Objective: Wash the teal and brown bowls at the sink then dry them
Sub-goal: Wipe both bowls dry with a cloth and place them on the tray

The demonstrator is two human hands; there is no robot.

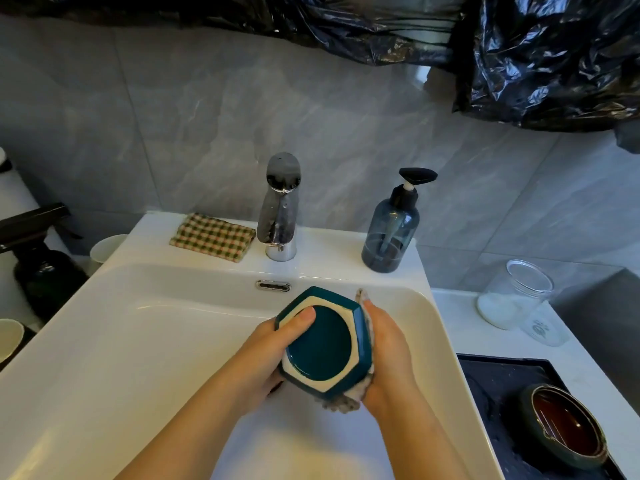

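Midway, seemingly: over the white sink [173, 323], the left hand [273, 351] grasps the upturned, glossy, hexagonal teal bowl [322, 348] in curled fingers, while the right hand [384, 351] clasps a fuzzy grey cloth [341, 405] against its side. The glazed, round brown bowl [564, 427] waits on a dark mat [495, 382] on the counter [467, 323].

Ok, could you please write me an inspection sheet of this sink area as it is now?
Surface: white sink, no running water seen.
Job's things: teal bowl base-up over basin, grey cloth against its side; brown bowl on dark mat, right.
Clutter: checked cloth, soap dispenser, clear jar.
Grippers: left hand grips teal bowl; right hand holds grey cloth on it.
Cables: nothing seen.
Surroundings: tiled wall, black plastic above.
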